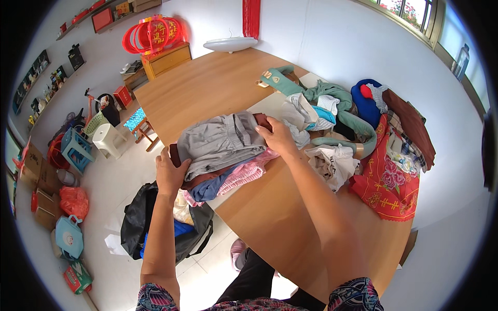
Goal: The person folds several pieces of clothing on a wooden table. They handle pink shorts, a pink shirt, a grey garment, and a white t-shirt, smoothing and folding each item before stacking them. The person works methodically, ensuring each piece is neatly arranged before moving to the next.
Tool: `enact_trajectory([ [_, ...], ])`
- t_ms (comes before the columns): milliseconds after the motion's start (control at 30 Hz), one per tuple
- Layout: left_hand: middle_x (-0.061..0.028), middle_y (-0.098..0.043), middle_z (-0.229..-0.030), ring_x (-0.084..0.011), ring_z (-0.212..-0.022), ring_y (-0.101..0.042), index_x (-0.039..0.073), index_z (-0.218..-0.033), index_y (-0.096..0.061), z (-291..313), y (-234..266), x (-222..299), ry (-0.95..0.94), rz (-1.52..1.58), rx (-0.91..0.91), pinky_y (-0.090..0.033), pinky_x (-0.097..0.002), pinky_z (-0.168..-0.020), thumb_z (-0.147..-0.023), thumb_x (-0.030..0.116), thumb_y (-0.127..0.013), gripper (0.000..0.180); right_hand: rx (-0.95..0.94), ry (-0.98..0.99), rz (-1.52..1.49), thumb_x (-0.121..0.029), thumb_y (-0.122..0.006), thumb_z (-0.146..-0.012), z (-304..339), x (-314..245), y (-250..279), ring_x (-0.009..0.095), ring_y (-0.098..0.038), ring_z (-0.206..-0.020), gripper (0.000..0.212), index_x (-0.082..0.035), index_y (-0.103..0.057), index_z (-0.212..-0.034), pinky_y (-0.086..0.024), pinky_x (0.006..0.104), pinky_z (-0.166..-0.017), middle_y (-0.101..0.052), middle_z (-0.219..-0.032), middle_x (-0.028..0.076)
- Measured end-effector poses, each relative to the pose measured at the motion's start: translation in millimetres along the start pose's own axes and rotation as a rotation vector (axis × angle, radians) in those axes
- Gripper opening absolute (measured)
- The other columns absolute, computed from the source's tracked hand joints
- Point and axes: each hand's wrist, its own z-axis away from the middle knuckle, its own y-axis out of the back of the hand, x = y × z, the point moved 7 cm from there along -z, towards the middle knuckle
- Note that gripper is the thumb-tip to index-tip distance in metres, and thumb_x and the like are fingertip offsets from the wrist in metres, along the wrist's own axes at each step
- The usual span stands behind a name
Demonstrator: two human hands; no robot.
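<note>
A grey elastic-waisted garment lies folded on top of a pile at the table's left edge. Dark brown cloth shows from under it at both ends. My left hand grips the left end of this brown cloth, thumb on the near side. At the right end, my right hand pinches the brown cloth. Beneath lie a blue-grey garment and a pink gathered garment, partly covered. How far the brown cloth runs under the grey one is hidden.
Loose clothes, a green padded strap-like item and a red flowered cloth heap at the right. An open black bag with cloth inside stands on the floor by the table. Stools and a red lantern are farther left.
</note>
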Motion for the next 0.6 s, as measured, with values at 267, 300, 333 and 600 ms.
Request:
enact_trajectory([
  [267, -0.0169, -0.054, -0.138, -0.0414, -0.139, -0.035, -0.002, -0.126, -0.059, 37, -20, 138, -0.926, -0.103, -0.007, -0.033, -0.0497, -0.111, -0.088, 0.021, -0.068, 0.045, 0.210, 0.472, 0.278, -0.016, -0.070, -0.085, 123, -48, 23, 0.038, -0.054, -0.114, 0.054, 0.000, -0.050, -0.132, -0.047, 0.0449, -0.093, -0.054, -0.123, 0.019],
  [300, -0.0160, -0.041, -0.151, -0.0390, -0.146, -0.025, 0.006, -0.143, -0.047, 32, -42, 136, -0.873, -0.184, -0.100, -0.024, -0.0561, -0.114, -0.090, 0.038, -0.065, 0.064, 0.184, 0.491, 0.307, -0.015, -0.071, -0.084, 142, -52, 27, 0.037, -0.054, -0.113, 0.053, 0.000, -0.051, -0.131, -0.047, 0.0442, -0.093, -0.054, -0.123, 0.018],
  [333, -0.0149, -0.036, -0.154, -0.0382, -0.146, -0.023, 0.008, -0.146, -0.042, 34, -58, 135, -0.814, -0.253, -0.144, -0.023, -0.0577, -0.114, -0.089, 0.043, -0.064, 0.071, 0.156, 0.509, 0.335, -0.014, -0.071, -0.083, 160, -59, 32, 0.036, -0.053, -0.113, 0.053, -0.001, -0.052, -0.131, -0.047, 0.0435, -0.093, -0.054, -0.123, 0.017],
  [600, -0.0094, -0.017, -0.163, -0.0352, -0.150, -0.014, 0.024, -0.157, -0.021, 39, -85, 136, -0.674, -0.395, -0.293, -0.020, -0.0643, -0.113, -0.081, 0.062, -0.063, 0.094, 0.715, 0.299, 0.258, -0.009, -0.071, -0.081, 201, 31, 195, 0.035, -0.057, -0.095, 0.023, -0.002, -0.064, -0.101, -0.049, 0.0425, -0.080, -0.063, -0.103, 0.014],
])
